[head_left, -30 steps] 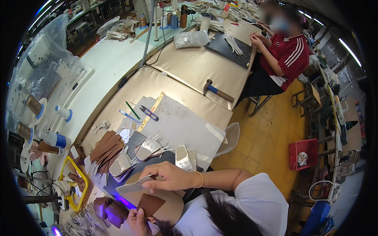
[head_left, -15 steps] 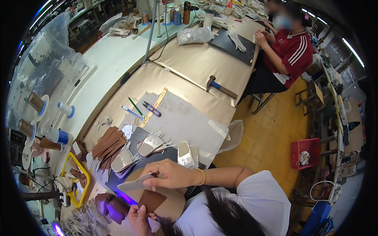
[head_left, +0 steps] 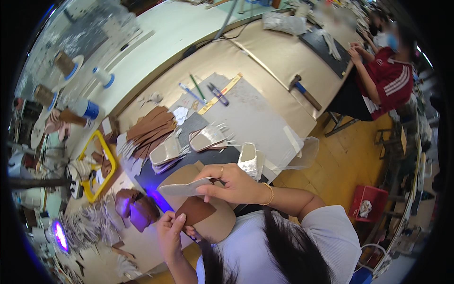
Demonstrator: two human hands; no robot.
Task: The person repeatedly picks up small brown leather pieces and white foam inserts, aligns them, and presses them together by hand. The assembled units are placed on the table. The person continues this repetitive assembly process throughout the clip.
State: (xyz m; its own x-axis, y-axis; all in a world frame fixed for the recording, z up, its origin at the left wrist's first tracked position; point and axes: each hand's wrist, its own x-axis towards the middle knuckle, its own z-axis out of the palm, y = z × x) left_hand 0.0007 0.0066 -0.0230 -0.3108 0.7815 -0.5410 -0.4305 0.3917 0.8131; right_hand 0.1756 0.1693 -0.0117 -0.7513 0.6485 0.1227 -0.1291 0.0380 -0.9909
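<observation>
My right hand (head_left: 236, 183), with a ring and a bracelet, pinches a thin pale grey curved piece (head_left: 185, 190) between thumb and fingers. A bit of brown shows at its edge by my fingertips. My left hand (head_left: 171, 232) grips the lower left corner of a flat brown leather-like piece (head_left: 196, 211), thumb on top. Behind these pieces is a larger tan sheet (head_left: 221, 226), close against my body. Small stacks of silvery-topped pieces (head_left: 166, 150) with pale fringed ends lie on a dark mat (head_left: 189, 163) beyond my hands.
Brown strips (head_left: 152, 125), a ruler (head_left: 221, 93), thread snips (head_left: 218, 94) and a hammer (head_left: 305, 92) lie farther off. A yellow frame (head_left: 109, 175), brown folded bundle (head_left: 137, 208) and violet lamp (head_left: 60, 235) stand left. A person in red (head_left: 388, 80) sits at the far right.
The view has swung, so the bench things sit higher and farther right, and the lamp shows more fully. Both hands keep their pieces; the brown piece is slightly more beneath the grey one.
</observation>
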